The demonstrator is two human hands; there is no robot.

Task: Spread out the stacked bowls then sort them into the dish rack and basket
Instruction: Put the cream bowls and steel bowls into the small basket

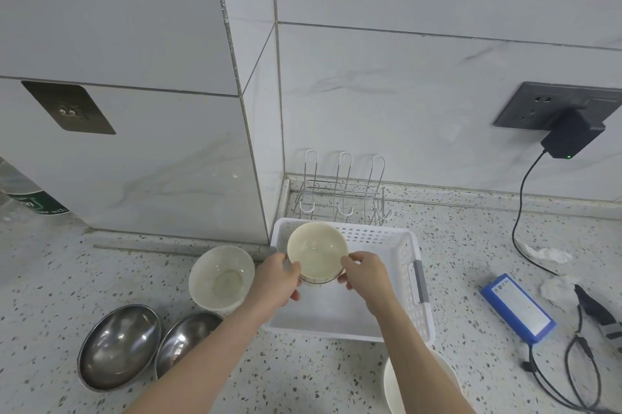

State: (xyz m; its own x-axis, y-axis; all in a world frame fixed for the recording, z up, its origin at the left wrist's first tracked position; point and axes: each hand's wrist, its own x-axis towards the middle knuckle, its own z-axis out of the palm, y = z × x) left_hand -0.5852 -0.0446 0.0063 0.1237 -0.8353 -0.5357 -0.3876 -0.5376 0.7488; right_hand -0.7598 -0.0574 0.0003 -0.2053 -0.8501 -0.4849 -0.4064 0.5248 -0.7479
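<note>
Bowl in grip: cream bowl (317, 252), upright, mouth up, held above the far left part of the white basket (412, 265).
Left hand (279, 279): fingers curled round the bowl's left side, thumb on the rim.
Right hand (365, 274): fingers curled round the bowl's right side, thumb at the rim.
Bowl base: cannot tell whether it touches the basket floor.
Other bowls on table (303, 376): second cream bowl (220, 275) just left of the basket; two steel bowls (119, 346) side by side nearer the left, the right one partly hidden by the left forearm.
White bowl (392, 386): near edge, mostly hidden by the right forearm and cut off by the frame.
Dish rack (341, 195): wire, behind the basket in the wall corner.
Right side: blue box (518, 307) with cables.
</note>
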